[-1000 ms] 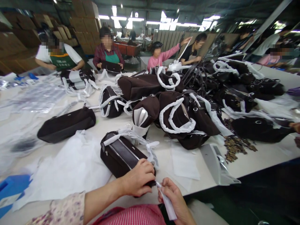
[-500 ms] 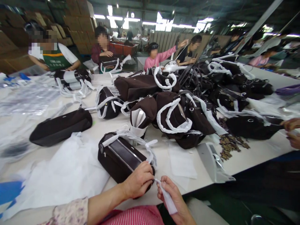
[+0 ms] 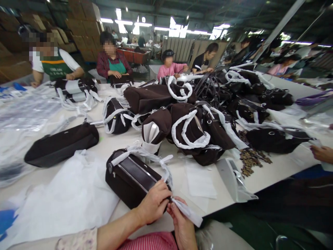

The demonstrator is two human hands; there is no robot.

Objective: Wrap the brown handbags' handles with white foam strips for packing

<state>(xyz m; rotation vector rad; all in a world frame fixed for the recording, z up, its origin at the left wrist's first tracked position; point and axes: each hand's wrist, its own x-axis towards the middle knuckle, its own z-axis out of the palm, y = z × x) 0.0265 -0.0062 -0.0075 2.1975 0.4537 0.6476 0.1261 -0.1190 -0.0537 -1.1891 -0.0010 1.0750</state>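
Observation:
A dark brown handbag (image 3: 130,182) lies on its side at the table's front, its handle wrapped in white material (image 3: 145,152). My left hand (image 3: 155,200) rests at the bag's right end, fingers pinched around the twisted end of a white wrapping strip (image 3: 189,212). Just beside it, my right hand (image 3: 182,224) is closed on the same strip near that twist. The strip's loose, flat tail points right, past my fingers. What exactly lies under my left fingertips is hidden.
Behind the bag is a heap of wrapped brown bags (image 3: 187,128). White sheets (image 3: 67,194) lie left, near another dark bag (image 3: 62,144). A tape dispenser-like grey object (image 3: 232,180) and small metal pieces (image 3: 251,161) are right. A co-worker's hand (image 3: 322,152) is at far right; others sit opposite.
My right hand has moved closer to my left, and the strip's tail has swung from pointing down to pointing right. Across the table, a co-worker in pink has lowered a raised arm.

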